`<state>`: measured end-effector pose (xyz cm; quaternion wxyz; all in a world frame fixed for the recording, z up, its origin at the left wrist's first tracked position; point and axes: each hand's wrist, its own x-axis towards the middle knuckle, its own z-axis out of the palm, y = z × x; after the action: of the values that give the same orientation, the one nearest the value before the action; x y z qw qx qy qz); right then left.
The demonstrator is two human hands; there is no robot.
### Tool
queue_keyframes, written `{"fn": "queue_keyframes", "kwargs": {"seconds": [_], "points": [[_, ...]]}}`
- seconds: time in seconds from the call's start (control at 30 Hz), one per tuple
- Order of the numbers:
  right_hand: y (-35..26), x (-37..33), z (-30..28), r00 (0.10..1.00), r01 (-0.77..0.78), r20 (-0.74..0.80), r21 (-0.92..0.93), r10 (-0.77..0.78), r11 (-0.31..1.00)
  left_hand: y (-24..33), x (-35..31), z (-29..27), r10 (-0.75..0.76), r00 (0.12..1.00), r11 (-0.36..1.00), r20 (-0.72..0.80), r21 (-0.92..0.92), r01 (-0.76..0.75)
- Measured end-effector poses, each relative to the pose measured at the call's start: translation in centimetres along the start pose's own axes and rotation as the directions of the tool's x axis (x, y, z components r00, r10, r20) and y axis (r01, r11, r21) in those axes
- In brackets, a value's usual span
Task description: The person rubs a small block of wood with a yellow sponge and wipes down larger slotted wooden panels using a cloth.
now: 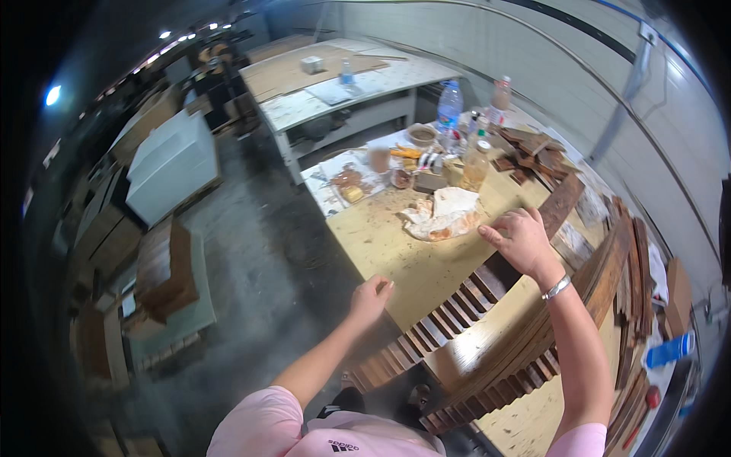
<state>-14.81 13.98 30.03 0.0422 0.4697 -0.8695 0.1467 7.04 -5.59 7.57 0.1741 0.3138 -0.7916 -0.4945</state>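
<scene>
My right hand (521, 240) is over a long dark wooden piece (496, 276) with a row of notches, near its plain upper stretch. Its fingers are bent and its thumb points left toward a stained white cloth (445, 215), apart from it. Anything between the fingertips is too small to make out. Past the left edge of the yellowish worktable (365, 255), my left hand (370, 298) has its fingers drawn together; what they may hold does not show. A second notched wooden piece (487, 400) lies to the right, below my right forearm.
Plastic bottles (450, 105), a glass jar (476, 166) and a bowl (422, 135) crowd the table's far side. Wood scraps (537, 152) are heaped at the far right. Long strips (628, 282) line the right edge, near a blue container (670, 350). Another table (285, 110) stands behind.
</scene>
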Motion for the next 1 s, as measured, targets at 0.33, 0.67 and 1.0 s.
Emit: {"fn": "queue_keyframes", "kwargs": {"seconds": [0.33, 0.67, 1.0], "points": [[-0.5, -0.1, 1.4, 0.967, -0.236, 0.061, -0.138, 0.247, 0.962, 0.5, 18.1, 2.8, 0.515, 0.823, 0.659, 0.242, 0.502, -0.56], [-0.3, -0.1, 1.9, 0.975, -0.208, 0.036, -0.189, 0.218, 0.96, 3.4, 22.5, 11.5, 0.409, 0.781, 0.606, 0.472, 0.499, -0.619], [0.2, -0.3, 2.0, 0.962, -0.26, 0.04, -0.178, 0.271, 0.949, 17.5, 10.8, -0.8, 0.575, 0.79, 0.692, 0.212, -0.641, -0.332]]}}
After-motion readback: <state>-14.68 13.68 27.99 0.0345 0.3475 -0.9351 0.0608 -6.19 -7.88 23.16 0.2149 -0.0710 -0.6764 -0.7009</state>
